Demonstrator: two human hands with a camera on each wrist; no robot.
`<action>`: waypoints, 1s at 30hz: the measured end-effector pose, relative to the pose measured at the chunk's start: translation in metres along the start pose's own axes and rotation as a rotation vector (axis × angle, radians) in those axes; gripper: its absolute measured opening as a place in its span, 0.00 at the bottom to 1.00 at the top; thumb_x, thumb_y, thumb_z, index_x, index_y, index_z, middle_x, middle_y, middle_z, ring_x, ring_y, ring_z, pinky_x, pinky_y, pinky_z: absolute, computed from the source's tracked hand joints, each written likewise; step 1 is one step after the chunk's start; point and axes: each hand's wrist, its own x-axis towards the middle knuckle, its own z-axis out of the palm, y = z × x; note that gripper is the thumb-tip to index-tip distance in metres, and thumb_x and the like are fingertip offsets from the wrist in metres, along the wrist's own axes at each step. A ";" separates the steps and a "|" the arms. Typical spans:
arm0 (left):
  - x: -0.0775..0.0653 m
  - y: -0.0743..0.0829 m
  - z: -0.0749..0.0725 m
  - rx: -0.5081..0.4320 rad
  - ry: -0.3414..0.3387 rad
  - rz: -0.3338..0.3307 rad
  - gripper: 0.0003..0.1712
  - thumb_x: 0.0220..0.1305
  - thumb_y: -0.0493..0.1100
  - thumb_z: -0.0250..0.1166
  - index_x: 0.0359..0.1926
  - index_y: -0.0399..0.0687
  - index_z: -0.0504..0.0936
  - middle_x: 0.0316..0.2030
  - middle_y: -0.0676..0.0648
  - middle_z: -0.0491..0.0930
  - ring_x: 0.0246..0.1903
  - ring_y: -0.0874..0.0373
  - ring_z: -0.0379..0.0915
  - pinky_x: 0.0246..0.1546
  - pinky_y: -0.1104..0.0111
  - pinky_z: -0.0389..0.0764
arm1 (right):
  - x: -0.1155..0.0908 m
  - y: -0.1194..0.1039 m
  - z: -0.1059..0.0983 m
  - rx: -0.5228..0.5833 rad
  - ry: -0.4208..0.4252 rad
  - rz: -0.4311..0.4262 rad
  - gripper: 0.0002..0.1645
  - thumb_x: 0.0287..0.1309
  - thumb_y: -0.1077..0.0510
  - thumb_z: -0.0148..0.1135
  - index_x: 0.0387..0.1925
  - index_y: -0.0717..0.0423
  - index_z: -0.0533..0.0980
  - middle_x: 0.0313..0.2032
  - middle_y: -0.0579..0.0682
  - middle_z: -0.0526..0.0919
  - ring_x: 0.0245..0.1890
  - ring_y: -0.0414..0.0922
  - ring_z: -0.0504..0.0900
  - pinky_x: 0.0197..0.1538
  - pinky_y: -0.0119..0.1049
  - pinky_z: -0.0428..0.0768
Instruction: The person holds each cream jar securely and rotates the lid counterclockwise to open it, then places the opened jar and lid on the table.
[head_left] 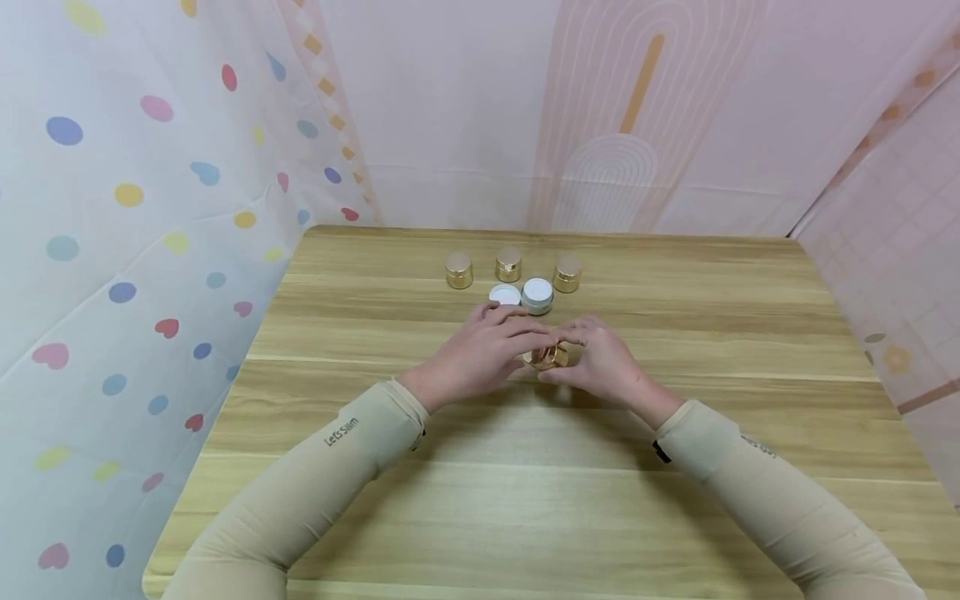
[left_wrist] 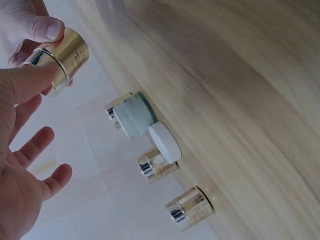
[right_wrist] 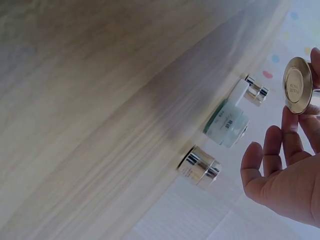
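Both hands hold one small gold jar (head_left: 558, 357) over the middle of the table. Its printed gold side (left_wrist: 76, 50) shows in the left wrist view, and its round base (right_wrist: 296, 85) faces the right wrist camera. My left hand (head_left: 487, 348) pinches the jar around its rim, thumb across the seam, the other fingers spread. Thumb and fingers of my right hand (head_left: 600, 357) grip the jar from the other side. Just beyond the hands, a pale green-white jar (head_left: 537, 293) stands beside a white lid (head_left: 505, 294).
Behind these stand three closed gold jars: the left one (head_left: 459, 272), the middle one (head_left: 508, 265) and the right one (head_left: 567, 273). The wooden table (head_left: 510, 500) ends at a patterned curtain (head_left: 450, 117) at the back and on the left.
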 end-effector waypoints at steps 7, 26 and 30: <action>0.000 0.000 0.001 0.017 -0.061 -0.058 0.33 0.70 0.55 0.72 0.73 0.57 0.77 0.65 0.51 0.83 0.69 0.47 0.74 0.75 0.42 0.67 | 0.000 -0.003 0.000 0.001 -0.020 0.034 0.39 0.47 0.48 0.88 0.62 0.53 0.85 0.57 0.59 0.89 0.62 0.58 0.80 0.66 0.58 0.81; -0.001 -0.001 0.002 0.030 -0.110 -0.064 0.36 0.69 0.59 0.73 0.74 0.58 0.75 0.66 0.50 0.83 0.70 0.46 0.73 0.76 0.42 0.67 | -0.001 -0.005 0.002 -0.030 -0.045 0.031 0.40 0.46 0.48 0.88 0.61 0.56 0.85 0.56 0.57 0.90 0.63 0.57 0.81 0.67 0.57 0.80; -0.001 -0.001 0.002 0.052 -0.067 -0.005 0.38 0.66 0.54 0.77 0.75 0.61 0.75 0.67 0.53 0.81 0.70 0.48 0.73 0.74 0.44 0.69 | -0.001 -0.005 0.001 -0.030 -0.047 0.035 0.38 0.47 0.47 0.88 0.59 0.56 0.86 0.57 0.57 0.89 0.65 0.59 0.80 0.69 0.57 0.79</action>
